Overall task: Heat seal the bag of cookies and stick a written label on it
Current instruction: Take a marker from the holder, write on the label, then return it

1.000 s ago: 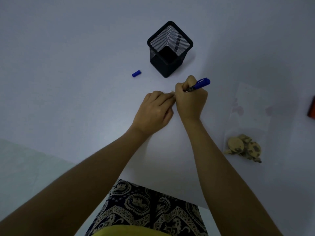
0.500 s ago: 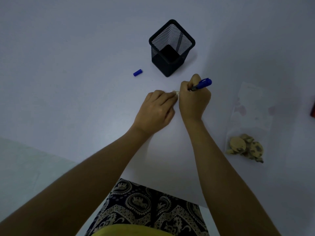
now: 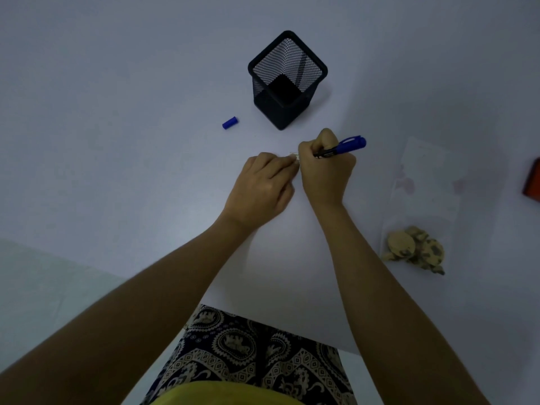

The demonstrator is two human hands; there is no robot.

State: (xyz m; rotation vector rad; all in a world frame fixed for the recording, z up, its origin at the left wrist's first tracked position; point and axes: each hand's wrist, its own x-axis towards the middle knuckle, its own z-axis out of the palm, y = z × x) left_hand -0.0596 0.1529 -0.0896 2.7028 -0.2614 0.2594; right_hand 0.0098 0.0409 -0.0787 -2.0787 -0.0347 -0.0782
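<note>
The worktop [image 3: 122, 147] is a smooth, matte white sheet, dimly lit. At its middle the right hand [image 3: 325, 171] is curled into a fist round a blue pen [image 3: 340, 148], a slim round barrel with a darker band near the fingers. The pen's long axis runs from lower left to upper right; its blue end sticks out past the knuckles toward the right, and its tip is hidden under the fist. The left hand [image 3: 263, 185] lies knuckles up just beside the right, its fingers bent, with the fingertips pressing a small pale label [image 3: 294, 155], of which only a sliver shows between the two hands. What is on the label cannot be told.

Beyond the hands stands a square black holder [image 3: 287, 83] of wire mesh, tilted by the wide lens, with a dark stick leaning inside it. To its left lies a short blue cap [image 3: 230, 123], a stubby cylinder, apart from the holder and the hands.

To the right, well apart from the hands, lies the bag [image 3: 429, 182]: clear, glossy plastic, flat, its long axis running away from the person. The cookies [image 3: 415, 249], rough, tan and dark-flecked, are bunched at its near end. A red-orange object [image 3: 533, 182] is cut by the right edge. Below the worktop's edge show patterned dark trousers [image 3: 257, 355].
</note>
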